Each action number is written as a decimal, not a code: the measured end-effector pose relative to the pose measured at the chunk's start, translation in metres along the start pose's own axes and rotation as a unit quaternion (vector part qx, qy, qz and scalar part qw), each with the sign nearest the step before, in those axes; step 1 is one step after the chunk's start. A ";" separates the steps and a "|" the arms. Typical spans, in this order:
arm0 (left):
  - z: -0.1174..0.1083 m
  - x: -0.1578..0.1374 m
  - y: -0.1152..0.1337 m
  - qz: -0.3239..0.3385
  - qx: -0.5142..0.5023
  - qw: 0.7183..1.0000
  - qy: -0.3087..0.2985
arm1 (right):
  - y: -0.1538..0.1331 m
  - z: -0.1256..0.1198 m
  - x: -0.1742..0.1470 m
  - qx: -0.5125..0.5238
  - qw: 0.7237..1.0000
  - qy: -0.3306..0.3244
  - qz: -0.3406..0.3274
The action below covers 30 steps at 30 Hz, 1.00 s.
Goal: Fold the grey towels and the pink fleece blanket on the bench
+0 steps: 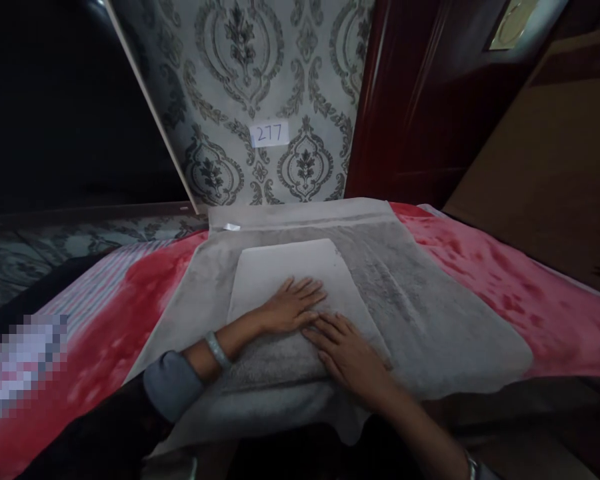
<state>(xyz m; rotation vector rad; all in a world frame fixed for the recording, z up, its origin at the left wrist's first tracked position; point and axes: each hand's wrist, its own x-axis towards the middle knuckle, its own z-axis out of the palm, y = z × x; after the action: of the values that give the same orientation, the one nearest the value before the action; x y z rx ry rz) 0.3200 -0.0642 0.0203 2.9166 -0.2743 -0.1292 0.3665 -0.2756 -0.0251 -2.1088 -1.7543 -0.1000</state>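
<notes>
A folded light grey towel [287, 263] lies in the middle of a larger grey plush cloth [405, 293]. My left hand [293, 307] rests flat on the folded towel with its fingers stretched to the right. Just below and to the right, my right hand [353, 360] also lies on the towel, near its right edge, fingers extended and a little apart. The fingertips of both hands almost meet. Neither hand grips anything. Along the front, the larger cloth hangs down in loose folds.
Red and pink fabric [480, 273] spreads under the grey cloth on both sides. A dark screen [75, 107] stands at the left, and a large cardboard box [555, 153] leans at the right. Behind, patterned wallpaper [307, 73] carries a paper label [270, 133] reading 277.
</notes>
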 end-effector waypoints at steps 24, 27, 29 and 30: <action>-0.030 0.092 -0.068 -0.209 0.126 0.963 0.112 | 0.003 0.000 -0.001 0.012 1.000 -0.004 0.009; -0.030 0.067 -0.050 -0.133 0.076 0.985 0.078 | 0.001 -0.005 0.001 0.018 1.000 -0.007 0.013; -0.025 0.044 -0.037 -0.077 0.012 0.996 0.052 | -0.005 -0.011 0.006 0.029 1.000 -0.004 0.004; -0.023 0.031 -0.030 -0.053 -0.015 0.998 0.042 | -0.009 -0.014 0.010 0.039 0.999 0.001 -0.011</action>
<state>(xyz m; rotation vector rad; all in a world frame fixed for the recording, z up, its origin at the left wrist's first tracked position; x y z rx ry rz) 0.3583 -0.0371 0.0338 2.8970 -0.1039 -0.0258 0.3624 -0.2695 -0.0070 -2.0342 -1.7504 -0.0398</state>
